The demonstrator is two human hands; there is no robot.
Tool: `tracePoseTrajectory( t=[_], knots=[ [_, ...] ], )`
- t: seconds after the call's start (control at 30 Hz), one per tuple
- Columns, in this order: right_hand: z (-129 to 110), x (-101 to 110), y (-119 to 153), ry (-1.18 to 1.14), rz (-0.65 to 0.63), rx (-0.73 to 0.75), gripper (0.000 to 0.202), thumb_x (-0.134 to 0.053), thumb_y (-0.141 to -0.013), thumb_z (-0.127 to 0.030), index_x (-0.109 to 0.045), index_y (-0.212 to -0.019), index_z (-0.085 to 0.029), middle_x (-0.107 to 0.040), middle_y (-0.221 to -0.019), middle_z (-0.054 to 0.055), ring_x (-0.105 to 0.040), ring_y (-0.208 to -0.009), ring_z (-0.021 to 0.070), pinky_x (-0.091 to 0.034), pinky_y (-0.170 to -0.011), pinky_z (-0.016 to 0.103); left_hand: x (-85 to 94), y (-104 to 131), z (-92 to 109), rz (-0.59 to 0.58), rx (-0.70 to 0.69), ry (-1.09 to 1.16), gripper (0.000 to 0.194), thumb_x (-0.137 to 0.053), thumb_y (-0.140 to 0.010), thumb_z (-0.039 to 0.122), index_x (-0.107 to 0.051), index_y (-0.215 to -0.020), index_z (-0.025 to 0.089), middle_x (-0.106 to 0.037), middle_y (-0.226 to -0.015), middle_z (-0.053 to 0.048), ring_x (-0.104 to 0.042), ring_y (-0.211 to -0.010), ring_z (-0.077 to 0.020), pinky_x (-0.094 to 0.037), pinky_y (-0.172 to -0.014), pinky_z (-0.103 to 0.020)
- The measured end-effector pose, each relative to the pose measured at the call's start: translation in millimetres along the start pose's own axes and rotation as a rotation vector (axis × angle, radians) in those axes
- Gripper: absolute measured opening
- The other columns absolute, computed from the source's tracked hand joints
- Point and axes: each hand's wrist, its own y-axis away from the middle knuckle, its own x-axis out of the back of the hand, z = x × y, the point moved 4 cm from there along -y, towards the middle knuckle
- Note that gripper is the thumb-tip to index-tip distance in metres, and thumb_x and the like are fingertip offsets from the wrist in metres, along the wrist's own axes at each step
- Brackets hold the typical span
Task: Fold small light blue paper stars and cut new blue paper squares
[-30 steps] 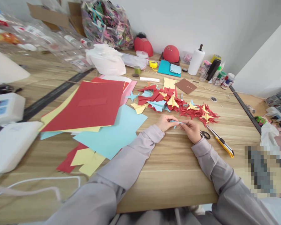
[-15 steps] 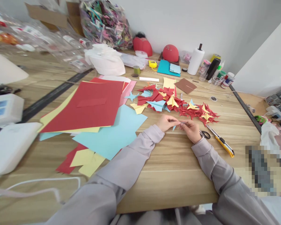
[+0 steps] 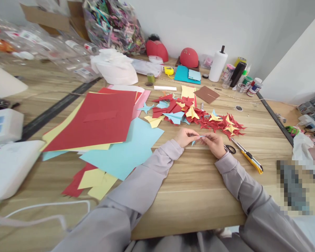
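Between both hands is a small folded piece of blue paper, a tip of it pointing down below the fingers. My left hand pinches its left part, and my right hand pinches its right end; the fingers cover most of it. Just beyond the hands lies a heap of folded paper stars in red, yellow and blue, with paper planes at its left. Close to my right wrist are scissors, partly hidden by the hand, and a yellow utility knife.
Left of my arms lie red sheets, light blue sheets and yellow scraps. Along the back stand a white paper roll, a yellow tape measure, red domes and a large bag of scraps. White cables run front left.
The blue paper between my fingers has tilted slightly, and more of its blue face shows. Both hands keep their pinch in nearly the same spot. The camera view has shifted a little.
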Motion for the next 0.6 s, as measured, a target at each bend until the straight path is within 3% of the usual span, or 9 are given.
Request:
tracePoseTrajectory(
  t=[0.27,0.43,0.6],
  knots=[
    [-5,0,1,0.042,-0.004,0.033,0.025,-0.064,-0.074,-0.042,-0.064,-0.081,-0.018,-0.067,-0.062,0.001,-0.061,-0.055,0.0144,-0.051,-0.053,0.027,0.7,-1,-3,0.018,-0.003,0.015,0.023,-0.073,-0.061,0.032,-0.07,-0.068,0.011,-0.065,-0.062,-0.004,-0.057,-0.057,-0.0124,-0.044,-0.056,-0.024],
    [-5,-1,3,0.061,-0.012,0.055,0.024,-0.067,-0.073,-0.039,-0.065,-0.086,-0.019,-0.07,-0.074,0.004,-0.064,-0.062,0.0158,-0.054,-0.061,0.029,1.9,0,-2,0.036,-0.04,-0.064,0.021,-0.07,-0.065,0.031,-0.07,-0.069,0.011,-0.065,-0.062,-0.005,-0.056,-0.056,-0.0121,-0.042,-0.054,-0.024],
    [-3,1,1,0.16,0.013,0.096,0.022,-0.062,-0.077,-0.04,-0.066,-0.082,-0.019,-0.067,-0.064,0.003,-0.062,-0.056,0.0157,-0.053,-0.055,0.028,1.6,2,8,0.034,-0.111,-0.179,0.016,-0.068,-0.068,0.028,-0.07,-0.068,0.011,-0.065,-0.065,-0.005,-0.055,-0.059,-0.012,-0.04,-0.054,-0.023]
  ],
)
